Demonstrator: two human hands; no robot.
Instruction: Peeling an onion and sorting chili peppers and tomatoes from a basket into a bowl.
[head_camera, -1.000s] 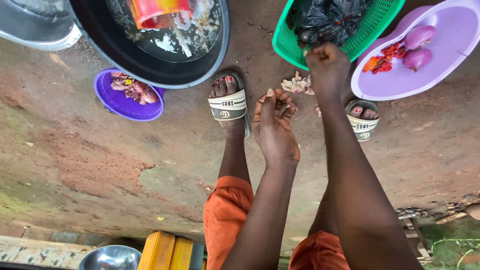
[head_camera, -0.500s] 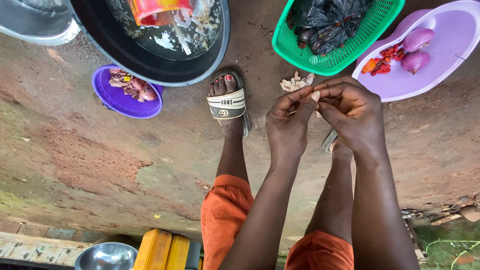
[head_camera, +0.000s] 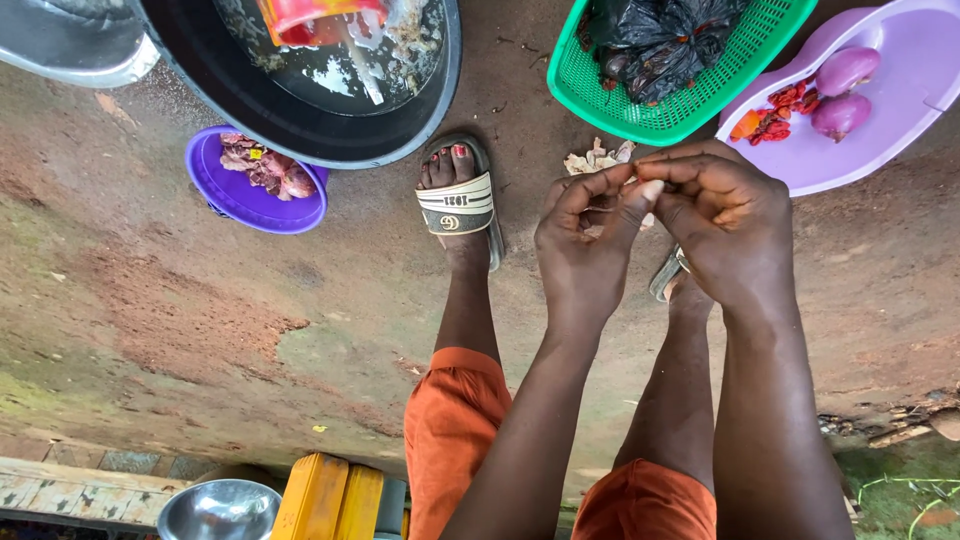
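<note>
1. Fingers (head_camera: 640, 195) of the left hand (head_camera: 585, 255) and right hand (head_camera: 725, 225) pinch together on a small pale piece, mostly hidden between them.
2. It could slip from so slight a grip and fall on the dirt floor (head_camera: 200, 300).
3. Pale peelings (head_camera: 598, 158) lie just beyond, near the green basket (head_camera: 600, 95).

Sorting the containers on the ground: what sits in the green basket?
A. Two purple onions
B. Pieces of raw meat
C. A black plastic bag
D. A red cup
C: a crumpled black plastic bag fills the green basket; the onions lie on the lilac tray.
</note>
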